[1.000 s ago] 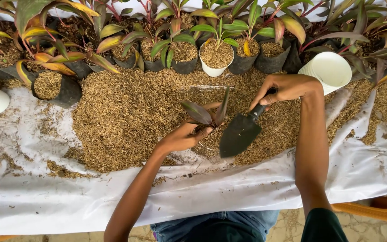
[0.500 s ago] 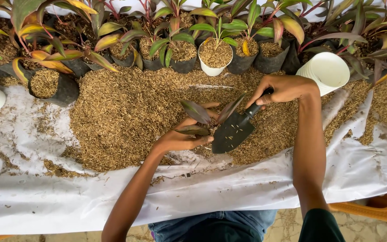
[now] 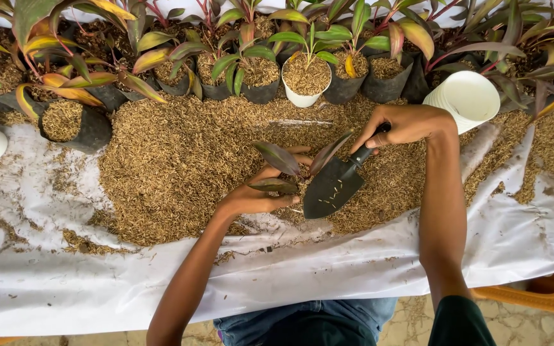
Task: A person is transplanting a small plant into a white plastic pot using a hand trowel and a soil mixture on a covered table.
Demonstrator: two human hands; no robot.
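Here the left hand (image 3: 258,195) fingers pinch a small plant (image 3: 283,168); the right hand (image 3: 408,125) fingers grip a black trowel (image 3: 333,187) over husk mulch (image 3: 181,166).

Since a second ago, the dark pointed metal trowel blade (image 3: 332,187) has been brought in against the small dark-leaved seedling (image 3: 283,168), the right hand (image 3: 406,123) has been shifted slightly toward it, and the left hand (image 3: 261,195) has been turned more cupped around it.
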